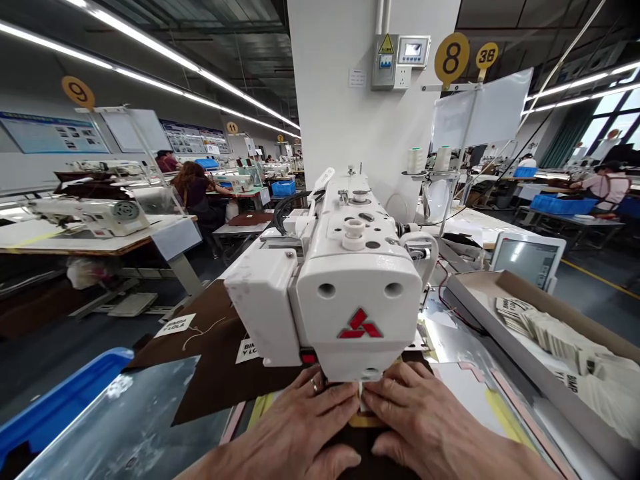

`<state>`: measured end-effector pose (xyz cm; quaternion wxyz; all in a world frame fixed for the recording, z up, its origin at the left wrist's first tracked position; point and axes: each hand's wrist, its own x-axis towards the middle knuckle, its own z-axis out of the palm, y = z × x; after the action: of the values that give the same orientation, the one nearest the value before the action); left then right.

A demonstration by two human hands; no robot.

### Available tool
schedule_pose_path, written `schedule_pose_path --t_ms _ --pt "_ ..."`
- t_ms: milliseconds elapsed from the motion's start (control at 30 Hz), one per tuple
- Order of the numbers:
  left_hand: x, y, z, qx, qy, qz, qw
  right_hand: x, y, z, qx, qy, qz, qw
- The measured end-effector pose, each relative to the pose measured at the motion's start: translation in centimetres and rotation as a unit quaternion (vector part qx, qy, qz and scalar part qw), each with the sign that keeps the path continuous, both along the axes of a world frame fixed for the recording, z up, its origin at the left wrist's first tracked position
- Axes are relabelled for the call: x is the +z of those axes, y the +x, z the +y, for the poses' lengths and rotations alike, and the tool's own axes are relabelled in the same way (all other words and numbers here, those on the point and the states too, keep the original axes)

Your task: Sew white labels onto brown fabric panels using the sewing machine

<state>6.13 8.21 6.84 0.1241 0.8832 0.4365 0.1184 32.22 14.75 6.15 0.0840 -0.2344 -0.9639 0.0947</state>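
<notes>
- the dark brown panel (367, 453) lies under both hands, just below the sewing machine head (357, 293), its long axis seeming to run near to far
- the left hand (295, 420) and right hand (430, 420) sit on either side of it, about equally close
- the fingers (340, 393) of both hands lie spread and flat, pressing down, unclamped, their tips almost meeting at the middle
- a ring (314, 385) sits on the left hand
- to the far left of the hands lies a brown sheet (210, 353) bearing two white labels (175, 325)
- two thread cones (415, 160) stand far right of the machine head
- a cardboard tray (480, 313) to the right holds stacked labels (530, 327), too many to count
</notes>
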Motion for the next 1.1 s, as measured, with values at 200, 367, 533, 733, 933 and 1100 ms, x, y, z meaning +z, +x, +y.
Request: schedule_pose_path --t_ms 200,367,533,733,933,1100 --pt "1.5 0.9 1.0 0.005 -0.066 -0.015 0.998 -0.1 0.0 0.0 0.008 0.031 0.042 0.999" --pt "1.2 1.0 1.0 0.019 -0.065 -0.010 0.998 -0.1 0.1 -0.1 0.003 0.028 0.022 0.999" --pt "0.4 0.3 0.9 -0.001 -0.032 -0.016 0.999 0.1 0.3 0.0 0.010 0.020 0.038 0.999" --pt "0.1 0.2 1.0 -0.011 -0.005 0.009 1.000 0.3 0.1 0.2 0.012 -0.008 0.040 0.999" --pt "-0.8 -0.2 0.8 -0.004 0.006 0.064 0.998 0.2 0.2 0.5 0.015 -0.035 0.024 0.999" --pt "-0.5 -0.6 0.7 -0.039 0.051 0.065 0.996 -0.4 0.5 0.4 0.007 -0.044 -0.001 0.999"
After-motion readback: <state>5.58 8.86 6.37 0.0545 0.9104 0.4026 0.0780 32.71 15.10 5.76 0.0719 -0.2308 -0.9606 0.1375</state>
